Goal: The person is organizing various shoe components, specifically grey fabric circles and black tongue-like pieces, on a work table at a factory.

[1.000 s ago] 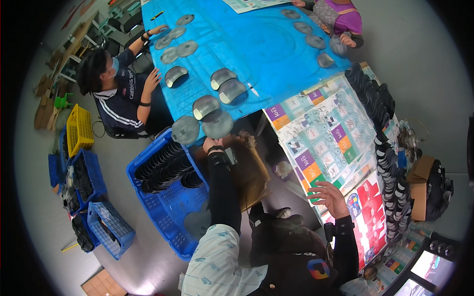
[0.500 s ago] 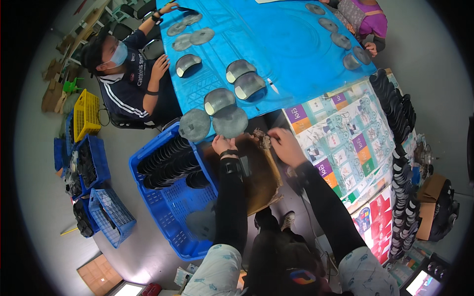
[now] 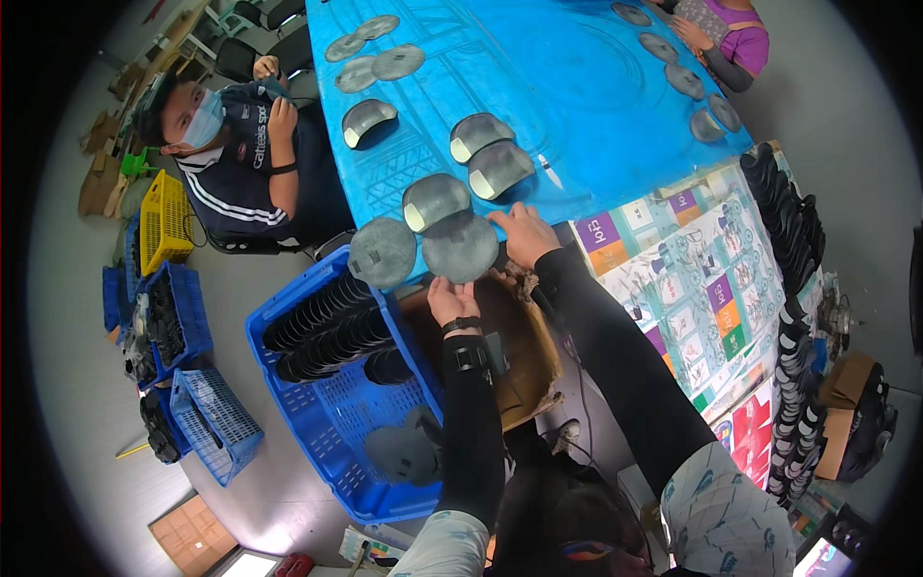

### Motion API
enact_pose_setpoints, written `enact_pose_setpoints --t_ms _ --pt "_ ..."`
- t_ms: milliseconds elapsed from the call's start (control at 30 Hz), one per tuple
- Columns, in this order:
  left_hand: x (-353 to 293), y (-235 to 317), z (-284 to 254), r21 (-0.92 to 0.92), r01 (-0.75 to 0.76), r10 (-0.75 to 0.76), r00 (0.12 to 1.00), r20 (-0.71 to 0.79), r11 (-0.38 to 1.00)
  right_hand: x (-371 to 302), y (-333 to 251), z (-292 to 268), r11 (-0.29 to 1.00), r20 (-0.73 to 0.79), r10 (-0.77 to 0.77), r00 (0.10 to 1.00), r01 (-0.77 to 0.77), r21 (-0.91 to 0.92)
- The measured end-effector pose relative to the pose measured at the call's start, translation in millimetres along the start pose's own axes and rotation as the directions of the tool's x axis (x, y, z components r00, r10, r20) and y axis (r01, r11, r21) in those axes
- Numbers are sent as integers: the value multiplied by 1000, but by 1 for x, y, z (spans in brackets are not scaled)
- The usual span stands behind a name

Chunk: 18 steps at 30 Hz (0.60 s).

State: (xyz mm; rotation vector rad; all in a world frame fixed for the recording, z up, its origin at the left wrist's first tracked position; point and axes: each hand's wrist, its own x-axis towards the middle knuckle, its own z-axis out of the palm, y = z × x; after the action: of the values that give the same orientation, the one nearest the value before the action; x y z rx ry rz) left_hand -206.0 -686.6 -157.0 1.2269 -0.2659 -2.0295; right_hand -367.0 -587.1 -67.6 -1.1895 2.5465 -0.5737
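Note:
My left hand [image 3: 454, 302] is at the near edge of a round grey disc [image 3: 461, 252], fingers closed against its rim, palm up. The disc overhangs the table edge and partly covers a curved dark piece with a pale patch [image 3: 435, 200]. My right hand [image 3: 527, 237] is just right of the disc, fingers extended and thumb close to its rim, holding nothing that I can see. Another grey disc [image 3: 383, 252] lies to the left. Two more curved pieces with pale patches, one nearer [image 3: 500, 170] and one behind [image 3: 481, 137], sit beyond my hands.
Below my hands stands an open cardboard box [image 3: 543, 361]. Left of it, a blue crate [image 3: 317, 438] holds rows of dark curved pieces. A marker-like white object [image 3: 550, 173] lies on the blue-covered table [image 3: 567, 87]. A masked co-worker [image 3: 255, 163] sits left; another person [image 3: 721, 38] is far right.
My right hand has moved up and left from the box's edge to the disc. The left co-worker's raised arm has come back from the table to their chest. The view has shifted slightly.

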Motion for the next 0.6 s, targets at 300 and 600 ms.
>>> enact_pose_setpoints --t_ms 300,600 --pt "-7 3 -7 -29 82 -73 968 238 996 10 3 2 978 -29 -90 995 83 -189" --pt "-30 12 -27 -404 181 -205 979 -18 897 14 13 7 987 -10 -110 994 108 -117"
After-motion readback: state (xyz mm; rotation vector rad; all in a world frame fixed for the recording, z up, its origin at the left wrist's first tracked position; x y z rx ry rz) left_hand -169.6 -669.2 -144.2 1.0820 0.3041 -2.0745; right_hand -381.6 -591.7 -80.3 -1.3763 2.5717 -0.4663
